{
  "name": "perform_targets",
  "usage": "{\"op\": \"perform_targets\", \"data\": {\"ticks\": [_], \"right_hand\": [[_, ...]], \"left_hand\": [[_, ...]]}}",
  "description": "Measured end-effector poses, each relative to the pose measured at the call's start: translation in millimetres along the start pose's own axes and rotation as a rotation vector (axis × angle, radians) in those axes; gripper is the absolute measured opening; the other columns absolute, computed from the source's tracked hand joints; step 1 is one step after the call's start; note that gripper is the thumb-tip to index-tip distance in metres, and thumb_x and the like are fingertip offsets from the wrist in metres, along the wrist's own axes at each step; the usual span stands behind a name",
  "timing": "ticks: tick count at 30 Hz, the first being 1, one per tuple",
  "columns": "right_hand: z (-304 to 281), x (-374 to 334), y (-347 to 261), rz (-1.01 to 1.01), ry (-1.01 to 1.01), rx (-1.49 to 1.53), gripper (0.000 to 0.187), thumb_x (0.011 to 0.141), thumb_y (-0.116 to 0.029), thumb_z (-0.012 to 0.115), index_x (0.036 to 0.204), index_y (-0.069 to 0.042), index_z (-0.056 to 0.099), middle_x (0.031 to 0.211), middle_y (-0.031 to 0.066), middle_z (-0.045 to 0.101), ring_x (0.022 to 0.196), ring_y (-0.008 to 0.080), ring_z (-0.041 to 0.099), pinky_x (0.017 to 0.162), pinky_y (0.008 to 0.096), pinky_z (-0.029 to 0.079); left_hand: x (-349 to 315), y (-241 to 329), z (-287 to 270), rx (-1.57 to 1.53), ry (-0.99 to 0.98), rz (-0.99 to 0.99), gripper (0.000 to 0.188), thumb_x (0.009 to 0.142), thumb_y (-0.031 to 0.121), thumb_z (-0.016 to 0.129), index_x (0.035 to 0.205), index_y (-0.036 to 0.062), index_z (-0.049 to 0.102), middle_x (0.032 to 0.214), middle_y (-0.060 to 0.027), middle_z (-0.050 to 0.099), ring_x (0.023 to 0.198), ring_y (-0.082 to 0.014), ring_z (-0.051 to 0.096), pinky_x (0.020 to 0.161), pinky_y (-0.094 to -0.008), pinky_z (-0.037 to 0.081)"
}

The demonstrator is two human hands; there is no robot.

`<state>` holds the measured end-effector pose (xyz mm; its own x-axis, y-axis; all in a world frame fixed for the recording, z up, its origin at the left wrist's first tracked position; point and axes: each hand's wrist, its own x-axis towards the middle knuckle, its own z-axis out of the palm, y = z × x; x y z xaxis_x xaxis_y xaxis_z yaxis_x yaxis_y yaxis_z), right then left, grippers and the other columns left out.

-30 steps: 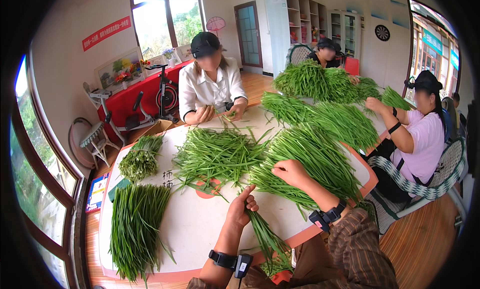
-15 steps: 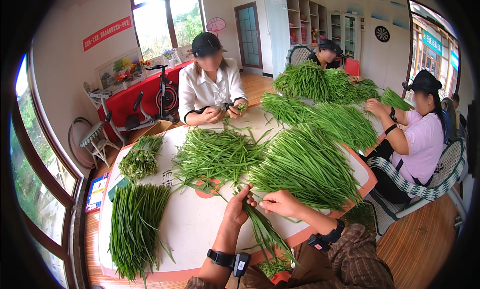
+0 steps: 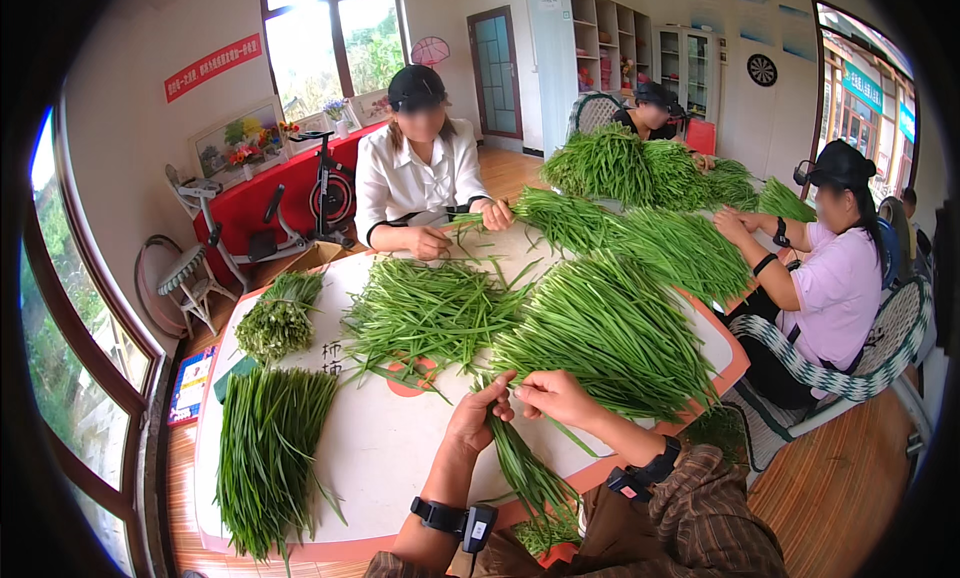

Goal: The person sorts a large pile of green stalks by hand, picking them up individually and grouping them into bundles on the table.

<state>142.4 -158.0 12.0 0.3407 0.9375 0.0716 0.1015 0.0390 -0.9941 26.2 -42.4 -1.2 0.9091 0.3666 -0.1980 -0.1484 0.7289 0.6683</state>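
Chive bunch (image 3: pixel 520 463) pinched by left hand (image 3: pixel 478 418), right hand (image 3: pixel 556 394), overhanging table edge (image 3: pixel 400 543).

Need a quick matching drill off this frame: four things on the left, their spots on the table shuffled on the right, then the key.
1. left hand
2. sorted flat bunch
3. tangled clump
4. big loose heap

a. table's far-left side, below the exercise bike
b. near-left corner of the white table
c. gripping the chive bundle together with the right hand
d. right of centre

Pairs: 1-c, 2-b, 3-a, 4-d
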Motion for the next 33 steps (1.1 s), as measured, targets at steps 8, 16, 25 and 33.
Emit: {"op": "perform_targets", "data": {"ticks": [8,16,25,33], "right_hand": [[-6,-9,-2,0.011,-0.078,-0.021,0.021,0.084,-0.017,0.053,0.071,-0.001,0.056,0.060,0.0032,0.056,0.052,0.0066,0.050,0.047,0.0217,0.040],[-57,-27,-27,0.139,-0.219,-0.680,0.036,0.076,-0.041,0.059,0.076,-0.005,0.062,0.062,0.0071,0.061,0.056,0.0200,0.059,0.053,0.0309,0.045],[-34,48,19,-0.237,0.230,-1.315,0.027,0.068,-0.030,0.062,0.072,-0.004,0.062,0.070,0.0152,0.060,0.069,0.0306,0.059,0.065,0.0394,0.047],[-57,35,5,-0.025,0.092,-0.257,0.015,0.082,-0.013,0.056,0.081,0.002,0.057,0.070,0.0059,0.061,0.062,0.0094,0.055,0.057,0.0224,0.044]], "left_hand": [[7,-4,-3,0.011,0.037,0.057,0.023,0.087,0.023,0.049,0.102,0.0055,0.053,0.078,-0.0014,0.051,0.064,-0.0116,0.049,0.061,-0.0280,0.046],[0,9,-8,-0.225,-0.123,0.112,0.020,0.089,0.029,0.044,0.099,0.0120,0.049,0.070,-0.0007,0.050,0.065,-0.0155,0.051,0.069,-0.0342,0.048],[-4,0,4,-0.069,-0.040,0.012,0.020,0.090,0.026,0.043,0.101,0.0093,0.047,0.062,0.0025,0.040,0.051,-0.0079,0.036,0.052,-0.0238,0.036],[4,-4,2,-0.101,-0.026,0.007,0.021,0.089,0.024,0.045,0.101,0.0074,0.047,0.059,0.0038,0.035,0.048,-0.0066,0.032,0.048,-0.0211,0.031]]}}
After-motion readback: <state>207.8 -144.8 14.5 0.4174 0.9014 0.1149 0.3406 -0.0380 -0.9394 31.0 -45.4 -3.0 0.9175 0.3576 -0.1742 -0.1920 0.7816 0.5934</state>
